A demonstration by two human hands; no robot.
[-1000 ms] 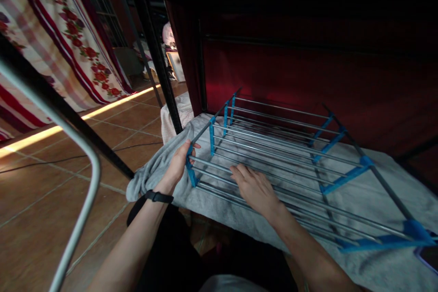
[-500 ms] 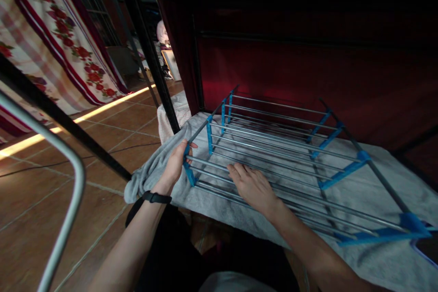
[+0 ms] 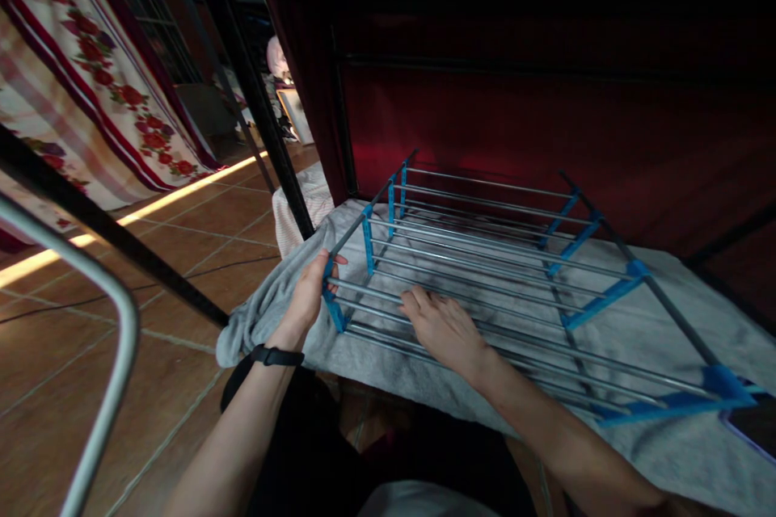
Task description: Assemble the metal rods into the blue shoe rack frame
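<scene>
Both my hands on the metal rack, which lies flat on a grey towel.

My left hand (image 3: 309,296) is closed around the rack's (image 3: 485,266) near-left blue corner; my right hand (image 3: 445,329) lies open, fingers flat across the near rods. The rods run left to right, the rack's long axis slanting right. The grey towel (image 3: 655,315) under the rack covers a low surface; tiled floor (image 3: 182,258) lies left of the rack, a dark red curtain (image 3: 546,129) behind it.

It's a home, a lived-in room: terracotta floor tiles (image 3: 200,226), a rose-patterned curtain (image 3: 78,89), dark red fabric walls (image 3: 515,121), and a grey towel (image 3: 606,323) spread under a metal rack (image 3: 485,258).
</scene>
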